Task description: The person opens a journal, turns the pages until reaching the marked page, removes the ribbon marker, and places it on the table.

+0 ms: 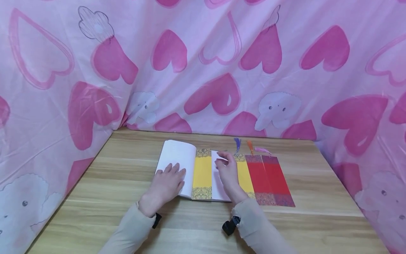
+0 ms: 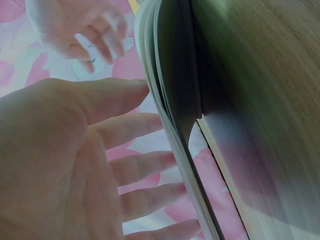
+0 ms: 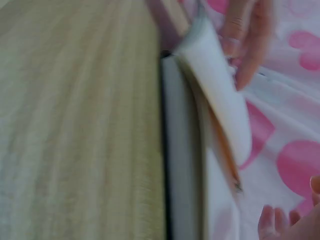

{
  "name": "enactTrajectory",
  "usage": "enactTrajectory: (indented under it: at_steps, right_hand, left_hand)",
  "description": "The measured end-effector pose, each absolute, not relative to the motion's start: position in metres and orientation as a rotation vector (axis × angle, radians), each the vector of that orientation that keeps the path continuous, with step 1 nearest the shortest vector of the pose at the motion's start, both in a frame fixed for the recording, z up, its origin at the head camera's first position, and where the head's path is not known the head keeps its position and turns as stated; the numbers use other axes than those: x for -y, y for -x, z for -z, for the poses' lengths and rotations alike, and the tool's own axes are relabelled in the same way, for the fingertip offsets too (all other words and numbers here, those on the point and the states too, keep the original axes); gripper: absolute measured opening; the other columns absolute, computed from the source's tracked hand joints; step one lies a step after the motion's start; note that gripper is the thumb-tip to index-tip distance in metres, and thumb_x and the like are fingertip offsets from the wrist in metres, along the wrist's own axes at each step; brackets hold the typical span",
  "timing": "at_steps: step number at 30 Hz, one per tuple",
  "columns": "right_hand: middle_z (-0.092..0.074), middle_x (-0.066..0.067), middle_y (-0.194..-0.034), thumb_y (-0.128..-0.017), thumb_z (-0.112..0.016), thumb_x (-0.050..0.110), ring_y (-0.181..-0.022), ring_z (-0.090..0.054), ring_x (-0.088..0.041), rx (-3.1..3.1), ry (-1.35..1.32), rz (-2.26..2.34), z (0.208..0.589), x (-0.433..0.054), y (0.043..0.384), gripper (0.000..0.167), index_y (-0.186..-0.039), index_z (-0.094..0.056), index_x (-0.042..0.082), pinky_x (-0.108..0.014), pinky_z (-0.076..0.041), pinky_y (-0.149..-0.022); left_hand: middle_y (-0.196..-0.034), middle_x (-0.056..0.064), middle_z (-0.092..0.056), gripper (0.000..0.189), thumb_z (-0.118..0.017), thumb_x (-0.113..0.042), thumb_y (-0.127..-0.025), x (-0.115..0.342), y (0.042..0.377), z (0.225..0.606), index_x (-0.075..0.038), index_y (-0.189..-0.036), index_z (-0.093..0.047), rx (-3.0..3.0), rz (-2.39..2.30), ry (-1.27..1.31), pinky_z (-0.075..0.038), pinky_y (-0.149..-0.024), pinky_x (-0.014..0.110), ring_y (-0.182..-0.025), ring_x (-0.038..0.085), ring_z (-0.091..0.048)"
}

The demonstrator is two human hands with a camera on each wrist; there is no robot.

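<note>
An open notebook [image 1: 177, 153] lies on the table with blank white pages. My left hand [image 1: 168, 180] rests on its left page, fingers spread. In the left wrist view the fingertips of that hand [image 2: 57, 145] touch the curved page [image 2: 155, 85]. A yellow bookmark [image 1: 202, 173] with patterned ends lies in the notebook beside the fold. Over the right page [image 1: 215, 181] hovers my right hand [image 1: 229, 173], its fingers loosely bent and nothing between them. In the right wrist view its fingertips [image 3: 280, 222] stand apart from the notebook. The right hand partly hides a second yellow bookmark [image 1: 245, 174].
Two red bookmarks [image 1: 257, 176] lie side by side to the right of the notebook. Blue [image 1: 237, 144], orange [image 1: 250, 146] and pink tassels [image 1: 262, 150] stretch beyond the bookmarks' far ends. A pink heart-patterned cloth [image 1: 203, 88] hangs around the wooden table [image 1: 127, 162].
</note>
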State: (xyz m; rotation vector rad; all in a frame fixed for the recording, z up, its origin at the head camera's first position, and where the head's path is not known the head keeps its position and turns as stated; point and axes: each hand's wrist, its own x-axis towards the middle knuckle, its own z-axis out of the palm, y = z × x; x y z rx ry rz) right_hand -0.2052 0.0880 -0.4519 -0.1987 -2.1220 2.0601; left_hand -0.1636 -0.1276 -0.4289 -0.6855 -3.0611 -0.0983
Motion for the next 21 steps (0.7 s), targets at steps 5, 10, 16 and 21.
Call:
enactTrajectory:
  at_steps: [5, 10, 16, 21]
  right_hand:
    - [-0.040, -0.021, -0.138, -0.087, -0.057, -0.004, -0.115, -0.050, -0.032, 2.186, 0.361, -2.164, 0.455, -0.079, 0.210, 0.048, -0.133, -0.046, 0.000, -0.041, -0.049, -0.092]
    - [-0.045, -0.027, -0.131, -0.085, -0.059, -0.005, -0.109, -0.052, -0.031, 2.158, 0.479, -2.357, 0.455, -0.076, 0.215, 0.059, -0.140, -0.037, -0.003, -0.047, -0.048, -0.092]
    - [-0.059, -0.023, -0.116, -0.081, -0.063, -0.005, -0.085, -0.061, -0.025, 2.369, 0.488, -2.330, 0.459, -0.080, 0.217, 0.057, -0.135, -0.044, -0.003, -0.034, -0.054, -0.075]
    - [-0.064, -0.018, -0.098, -0.081, -0.062, -0.004, -0.073, -0.062, -0.021, 2.446, 0.463, -2.346, 0.461, -0.086, 0.220, 0.038, -0.118, -0.054, -0.004, -0.031, -0.055, -0.062]
  left_hand:
    - [-0.139, 0.017, -0.050, 0.041, -0.058, -0.030, -0.097, 0.128, 0.164, 0.430, -0.011, -0.134, -0.056, 3.064, 0.094, 0.689, -0.045, -0.090, 0.060, -0.127, 0.041, -0.047]
    - [-0.140, 0.018, -0.050, 0.042, -0.058, -0.030, -0.097, 0.129, 0.164, 0.429, -0.011, -0.135, -0.056, 3.071, 0.098, 0.688, -0.044, -0.092, 0.061, -0.128, 0.041, -0.046]
    - [-0.141, 0.017, -0.049, 0.042, -0.057, -0.030, -0.098, 0.130, 0.165, 0.429, -0.011, -0.136, -0.056, 3.078, 0.106, 0.690, -0.044, -0.092, 0.061, -0.129, 0.041, -0.045]
    - [-0.141, 0.017, -0.049, 0.042, -0.057, -0.029, -0.098, 0.130, 0.165, 0.429, -0.011, -0.135, -0.056, 3.073, 0.113, 0.693, -0.044, -0.092, 0.061, -0.128, 0.041, -0.046]
